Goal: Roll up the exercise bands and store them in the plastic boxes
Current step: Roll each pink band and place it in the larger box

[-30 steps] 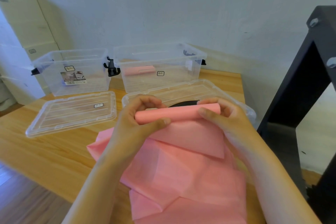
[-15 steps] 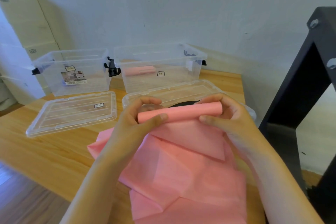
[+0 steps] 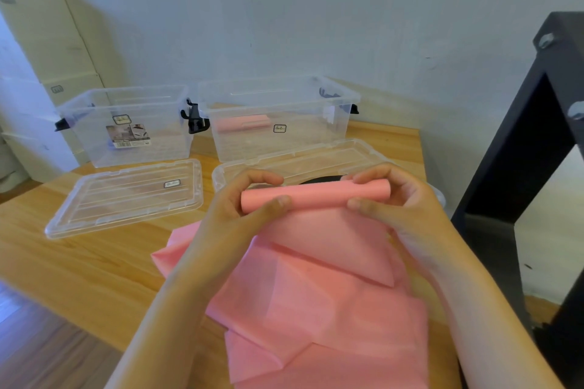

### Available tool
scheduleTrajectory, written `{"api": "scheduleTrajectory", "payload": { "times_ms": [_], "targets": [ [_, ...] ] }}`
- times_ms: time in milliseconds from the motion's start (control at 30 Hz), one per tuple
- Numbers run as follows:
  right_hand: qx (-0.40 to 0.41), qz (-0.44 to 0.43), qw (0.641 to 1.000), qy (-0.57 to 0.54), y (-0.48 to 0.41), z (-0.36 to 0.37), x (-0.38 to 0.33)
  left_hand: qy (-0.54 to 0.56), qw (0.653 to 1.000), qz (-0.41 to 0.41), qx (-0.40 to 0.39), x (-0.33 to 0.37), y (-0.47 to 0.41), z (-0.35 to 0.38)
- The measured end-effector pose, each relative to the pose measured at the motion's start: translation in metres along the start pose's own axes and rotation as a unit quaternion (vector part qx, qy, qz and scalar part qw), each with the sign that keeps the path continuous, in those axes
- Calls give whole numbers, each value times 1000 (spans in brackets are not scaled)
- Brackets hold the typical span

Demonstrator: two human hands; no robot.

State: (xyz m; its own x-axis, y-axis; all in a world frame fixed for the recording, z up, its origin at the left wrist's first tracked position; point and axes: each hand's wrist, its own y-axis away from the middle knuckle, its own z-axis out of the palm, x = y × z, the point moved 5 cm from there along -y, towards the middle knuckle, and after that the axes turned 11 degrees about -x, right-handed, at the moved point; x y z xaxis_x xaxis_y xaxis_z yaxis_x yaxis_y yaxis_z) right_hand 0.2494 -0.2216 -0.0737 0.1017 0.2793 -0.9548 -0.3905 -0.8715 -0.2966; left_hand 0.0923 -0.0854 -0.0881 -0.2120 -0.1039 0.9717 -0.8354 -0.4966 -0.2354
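Observation:
A pink exercise band [image 3: 319,290] lies crumpled on the wooden table [image 3: 79,259], its far end wound into a tight roll [image 3: 316,194]. My left hand [image 3: 240,208] pinches the roll's left end, thumb on top. My right hand [image 3: 398,202] grips the right end. Two clear plastic boxes stand open at the back: the left box [image 3: 126,123] holds no band, while the right box [image 3: 278,117] has one rolled pink band [image 3: 243,122] inside.
Two clear lids lie flat in front of the boxes, the left lid [image 3: 123,196] and the right lid [image 3: 303,161], with something black showing under the right one. A black metal frame [image 3: 518,151] stands at the right. Cardboard boxes [image 3: 41,41] sit at the far left.
The roll has lifted slightly and turned in my fingers, taking up a little more band. My hands stay at its two ends.

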Motion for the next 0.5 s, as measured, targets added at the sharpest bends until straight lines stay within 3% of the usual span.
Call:
{"api": "scheduleTrajectory", "payload": {
  "times_ms": [267,500],
  "targets": [
    [22,49,998,-13,3,0,-1,13,996,89,7,10,2,-1],
    [25,16,999,-19,4,-3,-5,27,999,21,-32,0,0,1]
  ]
}}
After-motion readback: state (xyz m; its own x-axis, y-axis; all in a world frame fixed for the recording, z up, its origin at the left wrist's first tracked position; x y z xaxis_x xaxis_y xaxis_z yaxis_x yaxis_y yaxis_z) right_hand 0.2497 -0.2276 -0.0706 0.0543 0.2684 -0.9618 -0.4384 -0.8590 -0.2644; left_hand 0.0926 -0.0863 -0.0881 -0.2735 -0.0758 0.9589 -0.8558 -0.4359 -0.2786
